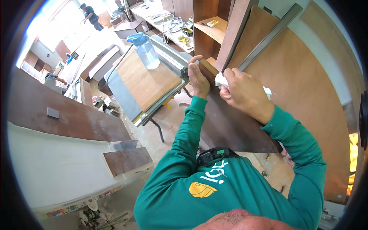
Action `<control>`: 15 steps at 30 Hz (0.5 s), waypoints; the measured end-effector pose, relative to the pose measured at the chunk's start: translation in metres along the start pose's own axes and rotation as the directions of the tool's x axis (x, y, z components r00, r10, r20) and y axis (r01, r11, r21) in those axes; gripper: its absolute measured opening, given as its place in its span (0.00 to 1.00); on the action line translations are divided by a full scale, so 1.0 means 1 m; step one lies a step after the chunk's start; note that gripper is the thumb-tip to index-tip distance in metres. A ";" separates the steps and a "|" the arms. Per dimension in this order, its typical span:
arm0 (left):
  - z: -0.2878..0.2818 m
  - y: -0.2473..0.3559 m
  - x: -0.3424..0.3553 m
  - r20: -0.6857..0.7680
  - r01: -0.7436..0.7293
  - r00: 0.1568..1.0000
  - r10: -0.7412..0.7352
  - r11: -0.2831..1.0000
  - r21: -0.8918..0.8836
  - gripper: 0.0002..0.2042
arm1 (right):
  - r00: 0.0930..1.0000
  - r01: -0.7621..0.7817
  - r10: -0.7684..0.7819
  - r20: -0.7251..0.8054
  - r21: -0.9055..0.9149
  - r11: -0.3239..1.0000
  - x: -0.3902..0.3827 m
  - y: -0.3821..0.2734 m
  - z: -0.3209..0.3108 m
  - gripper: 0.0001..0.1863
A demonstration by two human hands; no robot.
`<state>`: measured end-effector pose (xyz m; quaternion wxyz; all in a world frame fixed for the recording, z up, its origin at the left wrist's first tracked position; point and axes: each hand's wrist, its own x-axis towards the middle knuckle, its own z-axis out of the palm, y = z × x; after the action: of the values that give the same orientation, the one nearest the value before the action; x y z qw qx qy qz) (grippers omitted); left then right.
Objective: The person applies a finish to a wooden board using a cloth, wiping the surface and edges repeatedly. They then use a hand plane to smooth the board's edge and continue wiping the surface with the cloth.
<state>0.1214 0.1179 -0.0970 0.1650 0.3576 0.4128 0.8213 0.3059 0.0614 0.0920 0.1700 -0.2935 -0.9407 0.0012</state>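
My right hand (243, 90) was clenched around a white cloth (221, 80), which met the top edge of a dark brown board (234, 122); a further bit of the cloth showed past the little-finger side. My left hand (199, 78) was raised at the board's near-left end, grasping nothing, its fingers loose; I could not tell whether it pressed on the wood. The board was located directly ahead of my body, between a workbench (132, 122) on the left and a large wooden sheet (299, 96) on the right. A long metal bar (270, 36) lay slanted over that sheet. On the workbench, a blue bottle (147, 53) stood upright upon a light wood panel (142, 82). Another person (91, 17) was observed well apart, at upper left.
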 end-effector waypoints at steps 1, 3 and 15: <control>-0.001 -0.006 0.002 -0.015 -0.017 1.000 0.017 1.000 0.000 0.40 | 0.999 0.038 -0.039 -0.028 -0.012 0.999 0.008 -0.001 0.006 0.17; 0.012 0.018 -0.003 0.031 0.045 0.999 -0.041 0.992 -0.117 0.39 | 0.995 0.080 -0.081 -0.052 -0.016 0.997 0.029 0.005 0.023 0.16; 0.021 0.027 -0.012 -0.026 0.003 1.000 -0.002 0.999 0.053 0.34 | 0.988 -0.128 0.130 0.078 -0.025 0.991 -0.065 -0.006 -0.030 0.14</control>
<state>0.1454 0.1062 -0.0723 0.1511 0.3507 0.4368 0.8145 0.3623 0.0180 0.1004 0.1290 -0.3552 -0.9257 0.0143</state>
